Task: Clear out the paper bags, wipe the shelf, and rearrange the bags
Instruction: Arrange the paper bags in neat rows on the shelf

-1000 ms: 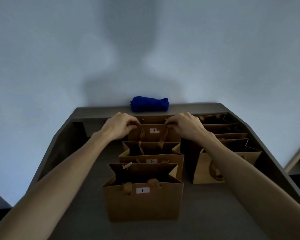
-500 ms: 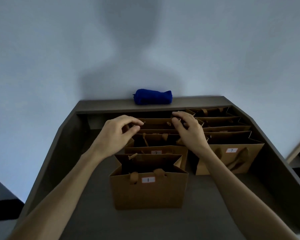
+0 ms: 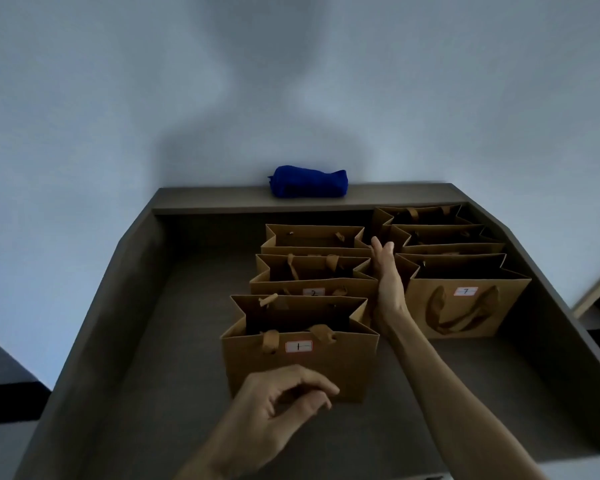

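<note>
We have let go of the back bag (image 3: 314, 237): our right hand (image 3: 387, 289) lies flat beside bag 2 (image 3: 312, 282), our left hand (image 3: 281, 407), loosely curled and empty, has dropped before bag 1 (image 3: 298, 362).

Shelf (image 3: 174, 341) layout: two front-to-back rows of paper bags, cloth on the back ledge.

Left row, front to back: bag 1 (image 3: 298, 368), bag 2 (image 3: 312, 284), third bag (image 3: 314, 239). Right row, front to back: bag 7 (image 3: 465, 306), then two further bags (image 3: 447, 237) behind it, the rearmost against the back wall. Right hand (image 3: 387, 282) stands edge-on in the gap between the rows, beside bag 2. Left hand (image 3: 281, 407) hangs before bag 1. Rolled cloth (image 3: 309, 181) lies on the ledge (image 3: 205, 199) behind all bags.
</note>
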{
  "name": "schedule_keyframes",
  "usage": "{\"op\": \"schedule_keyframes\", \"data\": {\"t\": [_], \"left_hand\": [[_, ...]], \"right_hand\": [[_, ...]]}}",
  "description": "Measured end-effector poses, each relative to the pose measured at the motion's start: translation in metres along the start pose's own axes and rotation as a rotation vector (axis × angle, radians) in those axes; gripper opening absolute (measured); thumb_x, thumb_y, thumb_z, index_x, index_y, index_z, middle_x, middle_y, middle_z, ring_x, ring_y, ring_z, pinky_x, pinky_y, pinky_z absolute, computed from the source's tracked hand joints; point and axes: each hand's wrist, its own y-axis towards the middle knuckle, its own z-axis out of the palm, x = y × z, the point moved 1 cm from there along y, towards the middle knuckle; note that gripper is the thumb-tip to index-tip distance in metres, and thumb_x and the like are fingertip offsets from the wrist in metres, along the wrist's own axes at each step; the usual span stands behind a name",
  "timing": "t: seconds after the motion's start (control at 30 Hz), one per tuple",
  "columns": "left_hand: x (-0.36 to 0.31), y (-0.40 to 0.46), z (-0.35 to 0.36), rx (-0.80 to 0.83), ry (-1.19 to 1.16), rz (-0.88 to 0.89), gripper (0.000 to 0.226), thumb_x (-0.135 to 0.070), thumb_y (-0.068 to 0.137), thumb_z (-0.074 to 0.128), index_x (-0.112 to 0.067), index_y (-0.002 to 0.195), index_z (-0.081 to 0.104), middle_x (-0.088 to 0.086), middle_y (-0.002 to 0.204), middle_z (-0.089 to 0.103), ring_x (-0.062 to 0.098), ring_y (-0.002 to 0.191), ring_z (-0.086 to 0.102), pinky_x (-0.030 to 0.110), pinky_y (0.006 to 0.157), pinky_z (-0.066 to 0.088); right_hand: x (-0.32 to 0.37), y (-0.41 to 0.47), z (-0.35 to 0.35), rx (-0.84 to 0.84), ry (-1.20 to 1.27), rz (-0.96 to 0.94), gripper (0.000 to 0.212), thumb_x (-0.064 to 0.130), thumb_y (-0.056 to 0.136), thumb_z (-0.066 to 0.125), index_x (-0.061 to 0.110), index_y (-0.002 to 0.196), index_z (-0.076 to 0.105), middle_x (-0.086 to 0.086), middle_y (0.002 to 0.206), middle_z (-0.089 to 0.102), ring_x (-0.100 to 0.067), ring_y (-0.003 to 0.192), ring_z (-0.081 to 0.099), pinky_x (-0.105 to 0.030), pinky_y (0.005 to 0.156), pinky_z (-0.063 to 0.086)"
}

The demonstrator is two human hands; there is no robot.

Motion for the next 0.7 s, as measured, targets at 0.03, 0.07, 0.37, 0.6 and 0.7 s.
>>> {"op": "schedule_keyframes", "data": {"t": [0.03, 0.07, 0.37, 0.6, 0.7], "left_hand": [[0.008, 0.001, 0.005, 0.042, 0.006, -0.066, 0.017, -0.033, 0.093, 0.057, -0.041, 0.107, 0.062, -0.019, 0.101, 0.066, 0.004, 0.099, 0.063, 0.023, 0.086, 0.050], [0.017, 0.003, 0.009, 0.072, 0.022, -0.120, 0.017, -0.033, 0.093, 0.057, -0.043, 0.105, 0.062, -0.023, 0.104, 0.064, -0.001, 0.102, 0.060, 0.024, 0.091, 0.048], [0.040, 0.016, 0.024, 0.169, 0.089, -0.236, 0.019, -0.030, 0.094, 0.057, -0.038, 0.111, 0.058, -0.018, 0.108, 0.063, -0.005, 0.100, 0.059, 0.016, 0.093, 0.046], [0.055, 0.016, 0.010, 0.115, 0.054, -0.256, 0.021, -0.028, 0.094, 0.056, -0.040, 0.111, 0.056, -0.014, 0.107, 0.064, -0.001, 0.099, 0.062, 0.025, 0.095, 0.049], [0.061, 0.011, -0.003, 0.045, 0.012, -0.258, 0.017, -0.031, 0.096, 0.052, -0.036, 0.111, 0.058, -0.010, 0.104, 0.066, 0.003, 0.097, 0.064, 0.025, 0.090, 0.051]], "right_hand": [[-0.002, 0.000, -0.001, 0.006, 0.025, 0.025, 0.059, 0.056, 0.101, 0.023, 0.030, 0.153, 0.026, -0.003, 0.158, 0.030, -0.027, 0.141, 0.035, -0.048, 0.114, 0.032], [-0.004, 0.002, -0.003, 0.019, 0.033, 0.041, 0.058, 0.055, 0.101, 0.023, 0.029, 0.154, 0.024, -0.004, 0.157, 0.030, -0.027, 0.137, 0.040, -0.049, 0.113, 0.034], [-0.028, 0.020, -0.002, -0.037, 0.073, 0.159, 0.094, 0.083, 0.071, 0.049, 0.028, 0.147, 0.040, -0.014, 0.140, 0.052, -0.031, 0.123, 0.054, -0.054, 0.106, 0.041], [-0.037, 0.030, 0.013, 0.015, 0.082, 0.172, 0.108, 0.087, 0.062, 0.055, 0.025, 0.149, 0.037, -0.017, 0.141, 0.051, -0.035, 0.126, 0.053, -0.052, 0.103, 0.045], [-0.044, 0.032, 0.025, 0.048, 0.036, 0.159, 0.128, 0.094, 0.043, 0.060, 0.027, 0.149, 0.036, -0.013, 0.142, 0.050, -0.032, 0.127, 0.053, -0.055, 0.109, 0.038]]}}
